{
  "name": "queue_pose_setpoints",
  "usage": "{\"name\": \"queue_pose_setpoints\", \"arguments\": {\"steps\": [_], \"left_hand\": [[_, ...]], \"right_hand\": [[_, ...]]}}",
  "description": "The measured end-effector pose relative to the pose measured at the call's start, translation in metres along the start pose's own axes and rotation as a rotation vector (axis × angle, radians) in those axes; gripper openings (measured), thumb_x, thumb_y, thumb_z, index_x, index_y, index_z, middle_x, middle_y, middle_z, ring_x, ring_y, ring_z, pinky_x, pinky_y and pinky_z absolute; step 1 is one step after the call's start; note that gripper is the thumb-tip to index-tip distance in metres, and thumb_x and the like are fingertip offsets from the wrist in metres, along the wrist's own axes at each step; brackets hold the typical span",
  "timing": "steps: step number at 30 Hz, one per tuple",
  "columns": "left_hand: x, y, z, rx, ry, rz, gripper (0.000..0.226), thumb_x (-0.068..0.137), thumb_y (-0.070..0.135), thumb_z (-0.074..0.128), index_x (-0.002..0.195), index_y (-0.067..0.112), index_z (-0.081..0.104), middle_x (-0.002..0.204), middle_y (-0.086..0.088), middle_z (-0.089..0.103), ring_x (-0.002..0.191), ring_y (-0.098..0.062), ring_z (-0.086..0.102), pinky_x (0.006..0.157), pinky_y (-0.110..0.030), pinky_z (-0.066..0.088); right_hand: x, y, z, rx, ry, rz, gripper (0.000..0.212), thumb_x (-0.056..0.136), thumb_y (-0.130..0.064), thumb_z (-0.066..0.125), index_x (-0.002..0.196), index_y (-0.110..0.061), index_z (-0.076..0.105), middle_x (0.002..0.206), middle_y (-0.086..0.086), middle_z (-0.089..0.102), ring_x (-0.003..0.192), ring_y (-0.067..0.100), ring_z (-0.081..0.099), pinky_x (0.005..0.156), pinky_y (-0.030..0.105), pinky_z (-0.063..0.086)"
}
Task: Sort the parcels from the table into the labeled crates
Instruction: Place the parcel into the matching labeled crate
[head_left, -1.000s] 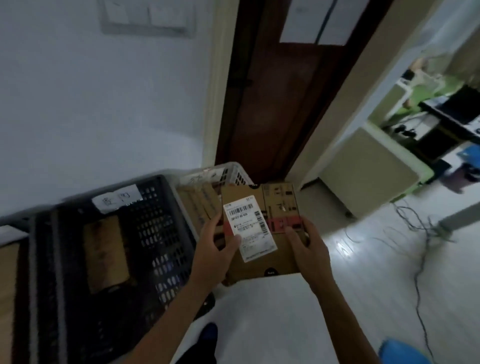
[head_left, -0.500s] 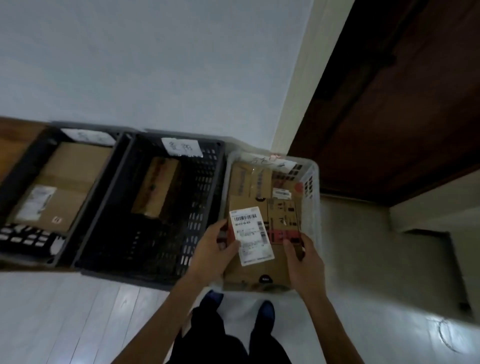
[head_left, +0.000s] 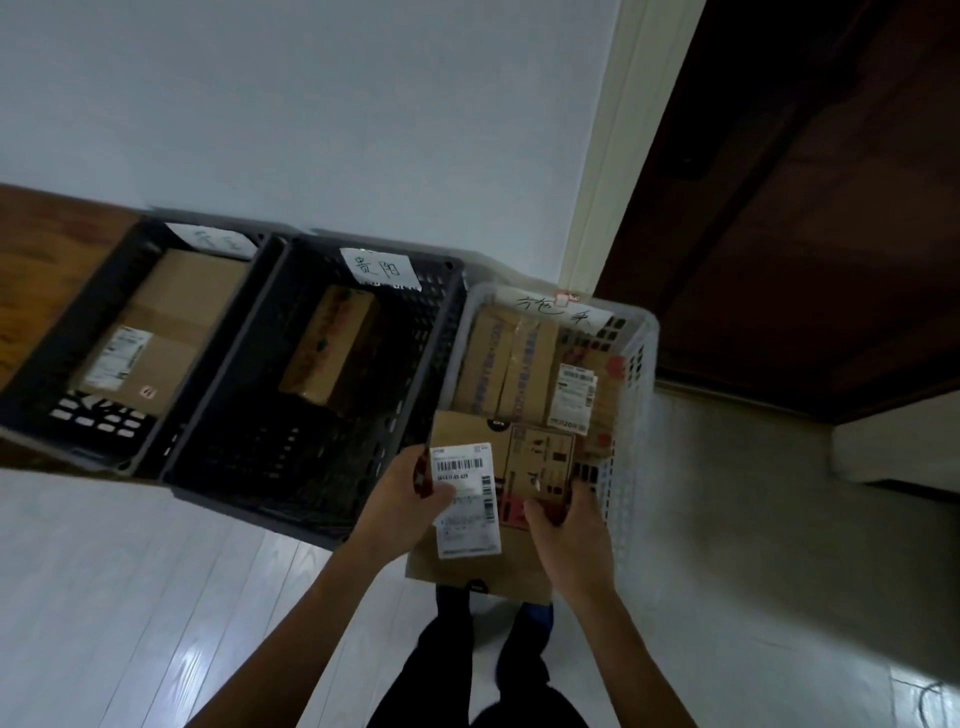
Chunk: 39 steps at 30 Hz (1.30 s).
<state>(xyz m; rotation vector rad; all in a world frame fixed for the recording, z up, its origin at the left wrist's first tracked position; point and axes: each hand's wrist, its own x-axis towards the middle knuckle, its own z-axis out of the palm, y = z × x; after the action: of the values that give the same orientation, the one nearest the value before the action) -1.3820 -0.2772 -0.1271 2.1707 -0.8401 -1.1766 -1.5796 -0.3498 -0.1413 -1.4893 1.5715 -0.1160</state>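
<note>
while gripped by both hands (head_left: 493, 512), barcode-labelled parcel (head_left: 498, 499) over white crate (head_left: 631, 415) beside dark crate (head_left: 311, 415) tagged 贵阳

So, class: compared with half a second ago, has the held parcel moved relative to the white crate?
Yes, slightly. The parcel, held by the left hand and right hand, now covers more of the white crate, its far edge nearer the boxes inside.

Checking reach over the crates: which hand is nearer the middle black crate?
Left. The left hand grips the held parcel beside the middle black crate; the right hand holds the parcel's far side, over the white crate.
</note>
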Motion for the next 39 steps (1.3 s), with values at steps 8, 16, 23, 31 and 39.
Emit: {"name": "queue_pose_setpoints", "arguments": {"steps": [8,16,23,31,39], "left_hand": [[-0.006,-0.001,-0.005,-0.097,-0.025,-0.007,0.021,0.093,0.026,0.069,0.106,0.024,0.053,0.099,0.005,0.072,0.091,-0.008,0.072,0.076,-0.031,0.062],[-0.020,0.032,-0.009,-0.510,0.015,-0.132,0.067,0.097,0.071,0.029,0.108,0.019,0.070,0.098,0.001,0.077,0.095,-0.015,0.072,0.087,-0.038,0.054],[-0.006,0.040,-0.012,-0.322,-0.029,0.056,0.015,0.100,0.035,0.058,0.107,0.024,0.051,0.102,0.000,0.068,0.089,-0.010,0.070,0.074,-0.026,0.058],[-0.017,0.003,-0.008,0.011,-0.079,0.047,0.012,0.102,0.031,0.053,0.109,0.031,0.044,0.099,0.007,0.063,0.082,-0.008,0.064,0.068,-0.025,0.052],[-0.024,-0.018,-0.012,0.203,-0.125,-0.044,0.023,0.101,0.043,0.050,0.100,0.021,0.045,0.080,-0.003,0.064,0.067,-0.016,0.064,0.059,-0.032,0.051]], "right_hand": [[-0.009,0.000,-0.001,0.100,-0.044,0.059,0.062,0.087,-0.070,0.054,0.132,-0.027,0.050,0.127,-0.007,0.060,0.113,0.017,0.060,0.092,0.033,0.049],[-0.029,-0.014,-0.030,0.605,0.039,0.220,0.051,0.077,-0.079,0.041,0.094,-0.033,0.057,0.099,0.005,0.066,0.097,0.023,0.064,0.094,0.042,0.053],[-0.018,-0.024,-0.043,0.524,0.023,0.073,0.009,0.101,-0.028,0.058,0.108,-0.029,0.053,0.104,-0.004,0.064,0.091,0.007,0.061,0.068,0.021,0.045],[-0.026,-0.002,-0.020,0.281,-0.104,0.212,0.029,0.098,-0.029,0.061,0.125,-0.027,0.049,0.101,-0.004,0.064,0.087,0.009,0.061,0.074,0.029,0.052],[-0.032,-0.001,-0.009,0.098,-0.218,0.249,0.062,0.088,-0.072,0.055,0.137,-0.035,0.044,0.126,-0.010,0.061,0.112,0.016,0.062,0.093,0.032,0.050]]}}
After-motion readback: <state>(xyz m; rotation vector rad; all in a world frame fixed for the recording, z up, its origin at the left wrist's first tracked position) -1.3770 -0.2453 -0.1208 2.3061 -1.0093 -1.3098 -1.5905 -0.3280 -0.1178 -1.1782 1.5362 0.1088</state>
